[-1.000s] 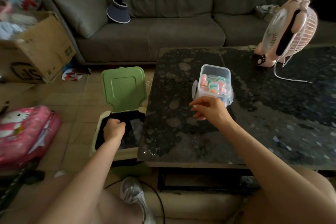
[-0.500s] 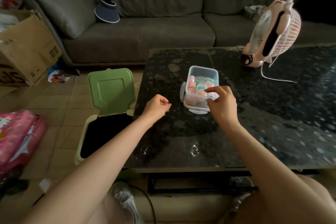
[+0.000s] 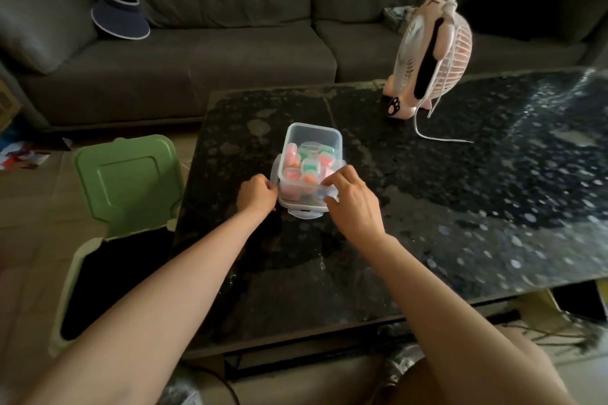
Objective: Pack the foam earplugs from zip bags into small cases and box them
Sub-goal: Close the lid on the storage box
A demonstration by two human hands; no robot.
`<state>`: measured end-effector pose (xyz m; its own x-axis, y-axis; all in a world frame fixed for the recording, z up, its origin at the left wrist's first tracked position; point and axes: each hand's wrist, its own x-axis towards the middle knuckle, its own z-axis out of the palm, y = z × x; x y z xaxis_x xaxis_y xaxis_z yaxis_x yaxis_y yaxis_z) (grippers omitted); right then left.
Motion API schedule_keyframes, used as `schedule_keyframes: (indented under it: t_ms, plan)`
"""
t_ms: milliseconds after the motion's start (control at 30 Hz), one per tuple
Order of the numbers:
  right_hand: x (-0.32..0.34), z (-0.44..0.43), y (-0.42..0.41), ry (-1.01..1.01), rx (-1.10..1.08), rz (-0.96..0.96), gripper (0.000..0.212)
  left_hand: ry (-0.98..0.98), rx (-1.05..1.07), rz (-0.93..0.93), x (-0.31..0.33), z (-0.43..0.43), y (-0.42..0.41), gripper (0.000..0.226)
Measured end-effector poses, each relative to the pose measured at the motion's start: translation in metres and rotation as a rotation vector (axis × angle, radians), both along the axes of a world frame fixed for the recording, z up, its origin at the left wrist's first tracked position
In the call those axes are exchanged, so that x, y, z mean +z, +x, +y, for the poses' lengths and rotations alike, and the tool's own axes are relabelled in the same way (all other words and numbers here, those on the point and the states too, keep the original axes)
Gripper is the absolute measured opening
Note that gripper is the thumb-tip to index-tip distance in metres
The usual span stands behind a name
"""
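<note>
Clear box (image 3: pixel 312 141): it stands on the dark table (image 3: pixel 460 207), directly ahead of you and towards the table's left side. It is loaded with small cases (image 3: pixel 309 168) in pink, green and orange.

Orientation: the long axis of the box runs away from you, from near to far, and leans slightly to the right at the far end. The short near end faces you, with the front flap (image 3: pixel 304 213) hanging at its base.

Hand state: the hands are apart, one on each side of the near end.
- Your left hand (image 3: pixel 256 196) has its fingers curled round the side flap (image 3: pixel 274 171) on the left long wall.
- Your right hand (image 3: pixel 353 204) has its fingers curled over the near right corner of the box. The contact under the fingertips cannot be made out.

Reach: both hands are already touching the box, so neither is nearer. The far end lies beyond both.

Probable step: latching the lid. Press each flap inward against its own wall and steady the opposite side, since the box may slide on the glossy top.
</note>
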<state>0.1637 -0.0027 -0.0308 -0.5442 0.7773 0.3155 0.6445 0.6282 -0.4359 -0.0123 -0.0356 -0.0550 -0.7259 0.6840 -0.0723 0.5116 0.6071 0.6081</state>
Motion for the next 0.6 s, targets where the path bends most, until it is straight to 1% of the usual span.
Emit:
schedule_keyframes:
  t_ms: [67, 167, 200, 333, 467, 533, 600]
  plan:
    - [0.000, 0.001, -0.001, -0.033, -0.001, 0.043, 0.020, 0.049, 0.001, -0.031, -0.001, -0.001, 0.000, 0.015]
    - [0.001, -0.002, -0.002, -0.059, 0.007, 0.186, 0.008, 0.176, 0.025, -0.115, 0.006, -0.008, 0.002, 0.013]
    - [0.001, -0.004, -0.003, -0.040, 0.023, 0.219, 0.005, 0.199, 0.043, -0.106, 0.012, -0.012, 0.001, 0.013]
    - [0.007, -0.018, -0.007, 0.065, 0.091, 0.240, 0.003, 0.248, 0.103, 0.059, 0.033, -0.029, -0.020, 0.020]
    - [0.009, -0.032, -0.010, 0.086, 0.101, 0.209, 0.004, 0.414, 0.084, 0.080, 0.045, -0.043, -0.044, 0.015]
    - [0.009, -0.038, -0.011, 0.051, 0.094, 0.174, 0.007, 0.471, 0.056, 0.205, 0.053, -0.051, -0.044, 0.014]
    - [0.008, -0.040, -0.012, -0.022, 0.114, 0.074, 0.012, 0.467, 0.006, 0.429, 0.060, -0.058, -0.037, 0.014]
